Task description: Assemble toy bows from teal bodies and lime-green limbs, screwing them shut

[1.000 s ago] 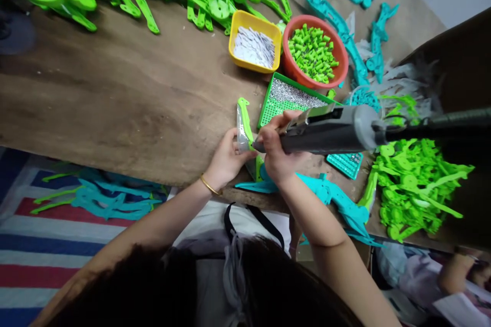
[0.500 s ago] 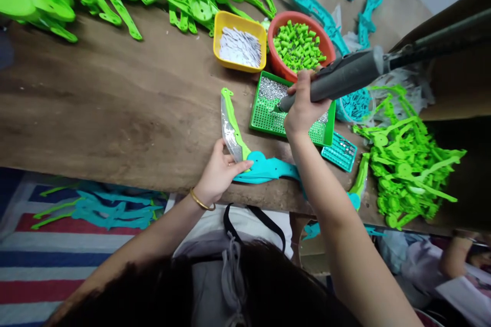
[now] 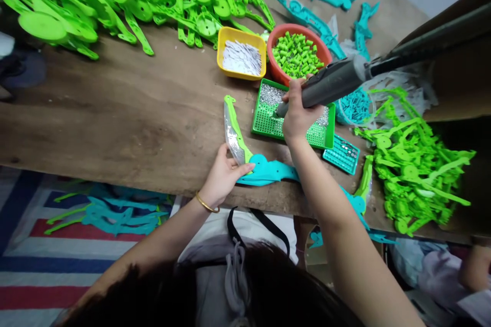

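My left hand [image 3: 225, 172] grips a toy bow [image 3: 264, 171] near its joint, thumb on top. The bow has a turquoise middle and a light green limb [image 3: 237, 130] with a clear plastic piece along it; my right forearm hides part of it. My right hand [image 3: 301, 116] is wrapped round a grey power screwdriver [image 3: 333, 84] hung from a dark rod. Its tip is down at the perforated part of a green tray [image 3: 264, 127] that holds small silver screws [image 3: 273, 94].
Behind the tray stand a yellow box [image 3: 241, 75] of white strips and a red bowl [image 3: 274, 69] of green pieces. A turquoise tray [image 3: 340, 154] lies on the right. Heaps of green parts [image 3: 418, 163] flank both sides. Turquoise bows [image 3: 115, 214] lie below the table edge.
The whole view has shifted slightly. Both hands keep their holds, and the screwdriver tip stays over the green tray.
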{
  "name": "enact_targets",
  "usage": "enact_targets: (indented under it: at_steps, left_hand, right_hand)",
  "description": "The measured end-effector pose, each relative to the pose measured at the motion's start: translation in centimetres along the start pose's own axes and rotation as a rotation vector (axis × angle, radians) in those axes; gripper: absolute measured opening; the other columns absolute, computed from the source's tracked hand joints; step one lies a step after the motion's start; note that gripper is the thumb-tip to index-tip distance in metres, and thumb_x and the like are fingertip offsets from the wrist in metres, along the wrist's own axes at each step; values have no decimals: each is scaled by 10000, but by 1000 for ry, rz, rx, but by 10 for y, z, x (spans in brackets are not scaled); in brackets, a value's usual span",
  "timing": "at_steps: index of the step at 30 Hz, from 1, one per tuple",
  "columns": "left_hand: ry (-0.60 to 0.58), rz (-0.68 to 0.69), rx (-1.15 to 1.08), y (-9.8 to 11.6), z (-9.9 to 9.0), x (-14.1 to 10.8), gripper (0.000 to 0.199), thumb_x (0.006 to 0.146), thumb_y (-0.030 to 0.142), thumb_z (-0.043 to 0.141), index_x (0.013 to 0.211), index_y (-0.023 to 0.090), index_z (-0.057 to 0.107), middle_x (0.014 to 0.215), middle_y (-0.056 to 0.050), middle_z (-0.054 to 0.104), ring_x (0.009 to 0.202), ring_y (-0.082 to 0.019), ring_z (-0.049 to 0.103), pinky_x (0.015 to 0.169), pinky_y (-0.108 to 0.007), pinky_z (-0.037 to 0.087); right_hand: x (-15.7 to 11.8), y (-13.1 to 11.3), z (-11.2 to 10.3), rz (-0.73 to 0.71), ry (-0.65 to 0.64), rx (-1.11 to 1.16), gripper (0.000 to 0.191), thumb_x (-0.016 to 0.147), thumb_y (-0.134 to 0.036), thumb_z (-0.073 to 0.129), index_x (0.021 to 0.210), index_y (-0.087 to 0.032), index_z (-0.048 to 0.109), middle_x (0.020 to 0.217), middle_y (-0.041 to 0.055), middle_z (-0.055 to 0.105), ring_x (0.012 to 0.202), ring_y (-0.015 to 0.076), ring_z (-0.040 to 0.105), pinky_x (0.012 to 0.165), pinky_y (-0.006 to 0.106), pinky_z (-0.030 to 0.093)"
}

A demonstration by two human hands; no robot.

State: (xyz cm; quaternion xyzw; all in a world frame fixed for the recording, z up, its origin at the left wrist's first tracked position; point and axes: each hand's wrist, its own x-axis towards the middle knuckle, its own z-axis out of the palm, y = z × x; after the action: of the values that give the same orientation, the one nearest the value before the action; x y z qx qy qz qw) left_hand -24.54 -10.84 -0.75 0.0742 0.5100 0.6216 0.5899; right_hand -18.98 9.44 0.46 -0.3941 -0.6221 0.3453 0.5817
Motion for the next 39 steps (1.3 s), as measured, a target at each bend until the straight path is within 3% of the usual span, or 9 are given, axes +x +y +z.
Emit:
enact_targets:
  at_steps: [7, 11, 14, 17, 20, 23, 27, 33, 39]
  left_hand:
    - [-4, -7, -10, 1, 0, -2, 786, 550, 258, 904, 1161, 187, 413, 851, -31, 758, 728, -156, 722, 705, -267, 593]
    - [-10, 0, 6, 1, 0, -2, 800, 558, 264, 903, 1179, 184, 405, 854, -37, 751, 738, -169, 723, 721, -278, 588]
    - [-9, 6, 14, 1, 0, -1, 793, 557, 273, 903, 1169, 183, 408, 854, -35, 748, 738, -172, 723, 715, -284, 588]
    - [-2, 16, 17, 0, 1, -1, 761, 559, 278, 899, 1145, 189, 422, 852, -28, 747, 739, -169, 722, 709, -286, 587]
    - [13, 27, 24, -1, 1, 0, 758, 542, 286, 904, 1131, 193, 437, 821, -14, 742, 713, -170, 718, 689, -283, 584]
    - [11, 24, 14, -1, 1, 1, 782, 529, 292, 910, 1141, 199, 433, 810, -13, 741, 707, -177, 717, 674, -282, 582]
    - [0, 17, 3, -1, 1, 0, 791, 527, 286, 913, 1147, 204, 429, 832, -21, 744, 725, -182, 718, 674, -280, 580]
    - [4, 34, 3, -2, 0, 0, 765, 533, 281, 910, 1133, 202, 442, 833, -26, 744, 733, -186, 718, 680, -285, 581]
    - [19, 23, 7, -2, 1, 1, 786, 520, 287, 913, 1141, 205, 439, 829, -17, 737, 725, -193, 717, 687, -301, 585]
  right_hand:
    - [-4, -13, 1, 12, 68, 83, 343, 767, -516, 658, 875, -193, 610, 748, -23, 596, 540, 78, 551, 565, 274, 510]
    - [2, -16, 1, 43, 82, 149, 351, 729, -490, 703, 908, -205, 606, 749, -31, 598, 526, 82, 559, 554, 279, 515]
    - [5, -34, -5, 16, 123, 182, 329, 739, -433, 690, 974, -231, 579, 760, -44, 595, 502, 77, 547, 536, 272, 509]
    - [-8, -64, -18, -32, 147, 238, 297, 765, -365, 661, 1017, -255, 550, 793, -49, 607, 488, 66, 535, 524, 258, 493]
    - [-39, -92, -35, -24, 29, 213, 284, 808, -391, 625, 1056, -282, 537, 833, -39, 611, 479, 57, 517, 505, 247, 490]
    - [-72, -105, -50, 5, -145, 176, 328, 827, -478, 610, 1098, -313, 528, 856, -31, 603, 476, 56, 508, 490, 242, 494]
    - [-90, -100, -56, 26, -188, 145, 382, 828, -516, 608, 1151, -333, 515, 893, -20, 576, 504, 57, 525, 503, 244, 504]
    - [-85, -92, -52, 32, -163, 217, 316, 824, -454, 638, 1098, -340, 530, 901, -32, 568, 514, 51, 530, 511, 237, 509]
    - [-93, -82, -54, -24, -257, 149, 289, 845, -483, 601, 1092, -353, 526, 798, -41, 552, 527, 90, 536, 528, 279, 526]
